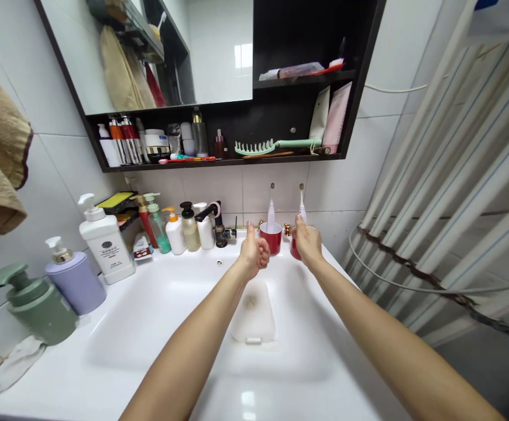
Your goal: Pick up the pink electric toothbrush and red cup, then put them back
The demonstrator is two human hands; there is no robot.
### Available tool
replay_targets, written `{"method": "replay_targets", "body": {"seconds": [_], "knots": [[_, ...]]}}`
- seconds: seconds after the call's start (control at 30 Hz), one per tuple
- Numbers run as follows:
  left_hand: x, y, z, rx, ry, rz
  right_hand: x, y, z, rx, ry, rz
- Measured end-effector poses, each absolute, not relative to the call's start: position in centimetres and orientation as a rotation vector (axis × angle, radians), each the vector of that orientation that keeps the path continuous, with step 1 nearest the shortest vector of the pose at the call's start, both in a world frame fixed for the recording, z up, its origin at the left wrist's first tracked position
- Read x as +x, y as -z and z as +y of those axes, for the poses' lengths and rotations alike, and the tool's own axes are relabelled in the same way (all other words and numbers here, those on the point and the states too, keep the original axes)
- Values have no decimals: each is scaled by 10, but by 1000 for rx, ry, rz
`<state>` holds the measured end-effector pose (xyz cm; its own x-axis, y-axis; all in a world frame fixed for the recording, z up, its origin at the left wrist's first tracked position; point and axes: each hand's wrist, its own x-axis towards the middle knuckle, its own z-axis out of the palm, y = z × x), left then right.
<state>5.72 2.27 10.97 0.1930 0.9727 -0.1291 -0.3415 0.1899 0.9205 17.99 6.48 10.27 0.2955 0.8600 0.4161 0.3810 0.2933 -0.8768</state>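
Observation:
My right hand [309, 241] is closed around the right-hand red cup [295, 250] at the sink's back edge, covering much of it. A white electric toothbrush [302, 204] stands upright in that cup, close by my thumb. Just left of it, a second red cup [272, 240] holds another white toothbrush [271, 217]. My left hand [254, 252] hovers over the back of the basin beside this second cup, thumb up and fingers curled in, with nothing visible in them. Below my hands a whitish, translucent flat piece [253, 316] lies in the white sink [158, 327].
A black faucet [220, 225] rises behind the basin, with several pump bottles [188, 225] to its left. Larger dispensers [76, 280] line the left rim. Overhead hangs a dark mirror cabinet [289, 117] holding toiletries. White folded panels [439, 193] and a hose [395, 283] are at right.

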Motion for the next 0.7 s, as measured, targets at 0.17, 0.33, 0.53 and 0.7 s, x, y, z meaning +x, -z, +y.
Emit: {"method": "replay_targets", "body": {"seconds": [0.17, 0.33, 0.53, 0.7], "knots": [[59, -65, 24, 859, -1057, 1156, 225, -77, 99, -1568, -278, -1251], [60, -50, 22, 914, -1010, 1263, 241, -67, 97, -1614, -223, -1445], [60, -52, 19, 1061, -1152, 1268, 237, -70, 46, -1558, -168, -1705], [66, -56, 15, 1388, -1468, 1281, 204, -63, 1, -1417, -241, -1912]]}}
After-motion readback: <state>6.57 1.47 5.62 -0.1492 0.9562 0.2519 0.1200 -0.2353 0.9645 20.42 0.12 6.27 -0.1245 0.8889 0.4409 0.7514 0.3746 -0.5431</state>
